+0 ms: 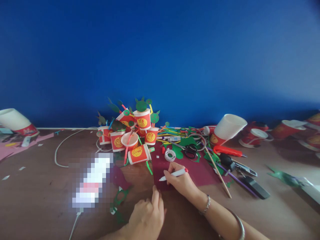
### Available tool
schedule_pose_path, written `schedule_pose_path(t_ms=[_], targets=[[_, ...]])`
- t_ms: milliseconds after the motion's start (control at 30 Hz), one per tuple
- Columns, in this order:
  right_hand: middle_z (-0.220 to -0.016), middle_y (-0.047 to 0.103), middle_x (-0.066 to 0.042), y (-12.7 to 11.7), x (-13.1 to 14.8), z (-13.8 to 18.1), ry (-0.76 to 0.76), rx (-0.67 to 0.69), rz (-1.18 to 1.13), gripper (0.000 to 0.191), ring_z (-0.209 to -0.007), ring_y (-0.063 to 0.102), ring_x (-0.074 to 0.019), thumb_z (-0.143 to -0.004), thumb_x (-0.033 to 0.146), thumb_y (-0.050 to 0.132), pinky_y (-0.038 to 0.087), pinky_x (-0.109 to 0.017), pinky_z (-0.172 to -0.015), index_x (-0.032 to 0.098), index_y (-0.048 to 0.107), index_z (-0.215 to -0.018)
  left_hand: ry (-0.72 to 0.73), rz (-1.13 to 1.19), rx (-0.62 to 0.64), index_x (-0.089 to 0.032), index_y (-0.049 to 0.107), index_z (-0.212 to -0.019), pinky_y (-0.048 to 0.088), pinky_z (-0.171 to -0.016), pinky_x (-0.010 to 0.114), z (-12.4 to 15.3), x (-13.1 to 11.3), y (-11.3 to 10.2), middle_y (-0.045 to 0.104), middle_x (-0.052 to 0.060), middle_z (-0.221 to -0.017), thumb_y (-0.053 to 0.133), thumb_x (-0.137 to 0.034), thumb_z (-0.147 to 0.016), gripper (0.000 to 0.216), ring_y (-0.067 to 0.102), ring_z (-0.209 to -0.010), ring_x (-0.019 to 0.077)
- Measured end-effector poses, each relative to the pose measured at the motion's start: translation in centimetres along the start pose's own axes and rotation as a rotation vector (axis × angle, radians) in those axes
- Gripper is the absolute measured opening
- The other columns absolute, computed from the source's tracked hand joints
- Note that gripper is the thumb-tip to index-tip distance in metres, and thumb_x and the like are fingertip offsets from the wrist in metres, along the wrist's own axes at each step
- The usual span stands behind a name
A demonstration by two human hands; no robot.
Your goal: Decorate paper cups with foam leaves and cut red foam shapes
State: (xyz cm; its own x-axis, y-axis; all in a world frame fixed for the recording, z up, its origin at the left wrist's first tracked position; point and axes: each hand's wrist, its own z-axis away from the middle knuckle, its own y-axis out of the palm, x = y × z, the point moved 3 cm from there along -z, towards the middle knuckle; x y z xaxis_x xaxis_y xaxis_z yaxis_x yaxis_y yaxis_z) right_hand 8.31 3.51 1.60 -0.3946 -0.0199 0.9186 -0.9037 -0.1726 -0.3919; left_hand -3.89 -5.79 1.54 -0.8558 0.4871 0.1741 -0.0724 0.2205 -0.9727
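A white marker with a red end (pixel 177 173) is gripped in my right hand (pixel 183 185), its tip at the left part of a maroon sheet of paper (pixel 200 176). My left hand (pixel 147 213) lies at the sheet's lower left corner. Its foremost fingers stretch forward onto the paper's edge, while the others are partly hidden. A white roll of tape (pixel 170 155) sits on the sheet just beyond my right hand. Black-handled scissors (pixel 190 151) and green paper pieces (pixel 177 151) lie farther back on it.
Red paper cups (pixel 139 154) with straws and green paper shapes cluster behind. A lit, blurred-out device (pixel 93 180) with a cable is at left. Stacked cups (pixel 227 128), a red pen-like tool (pixel 230 151), a wooden stick (pixel 218 173) and a black-handled tool (pixel 255 187) are at right.
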Motion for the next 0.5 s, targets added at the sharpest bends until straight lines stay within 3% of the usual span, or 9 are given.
schedule_pose_path(t_ms=[500], targets=[[-0.043,0.053,0.004,0.05,-0.18,0.0,-0.008,-0.017,0.011,0.022,-0.04,0.042,-0.0087,-0.071,0.022,0.052,0.031,-0.019,-0.039,0.021,0.038,-0.055,-0.005,0.004,-0.008,-0.005,0.063,-0.108,0.054,-0.045,0.028,0.16,0.0,-0.05,0.064,0.025,-0.105,0.062,-0.028,-0.077,0.039,0.065,-0.054,0.0183]])
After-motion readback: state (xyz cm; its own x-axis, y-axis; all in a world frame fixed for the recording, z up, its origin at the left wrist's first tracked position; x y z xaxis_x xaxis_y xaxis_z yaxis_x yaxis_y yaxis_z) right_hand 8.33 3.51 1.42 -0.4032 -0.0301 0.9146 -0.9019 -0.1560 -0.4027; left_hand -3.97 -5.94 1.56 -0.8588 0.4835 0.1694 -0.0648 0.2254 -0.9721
